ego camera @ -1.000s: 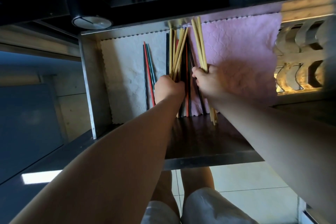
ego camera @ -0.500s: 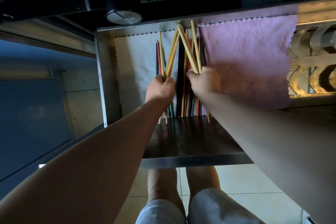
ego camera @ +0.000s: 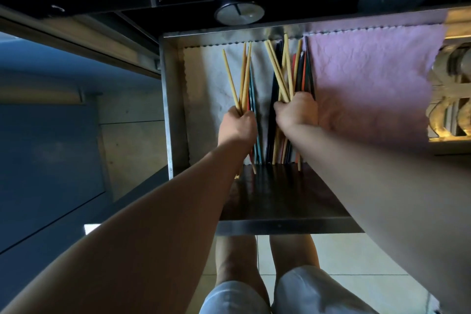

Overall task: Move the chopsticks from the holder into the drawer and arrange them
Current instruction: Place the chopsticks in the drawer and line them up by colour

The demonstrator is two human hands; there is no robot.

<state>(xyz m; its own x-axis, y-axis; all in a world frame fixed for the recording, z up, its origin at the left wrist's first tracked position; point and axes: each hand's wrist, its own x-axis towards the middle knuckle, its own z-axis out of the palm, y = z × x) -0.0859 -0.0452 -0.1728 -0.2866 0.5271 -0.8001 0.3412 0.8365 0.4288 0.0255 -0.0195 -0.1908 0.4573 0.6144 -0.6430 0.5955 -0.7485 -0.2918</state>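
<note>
An open metal drawer is pulled out below the counter. It is lined with a white cloth on the left and a pink cloth on the right. My left hand grips a bunch of yellow wooden chopsticks over the white cloth. My right hand grips another bunch of yellow chopsticks fanned towards the drawer's back. Dark, red and teal chopsticks lie lengthwise between and under both hands. No holder is in view.
A black cylinder with a round metal base stands on the dark counter above the drawer. A slotted rack sits to the right of the pink cloth. Cabinet fronts lie left. My legs stand on the tiled floor below.
My two hands have drawn apart: the left has carried its yellow chopsticks leftward over the white cloth. The right keeps its bunch near the middle. The view has shifted.
</note>
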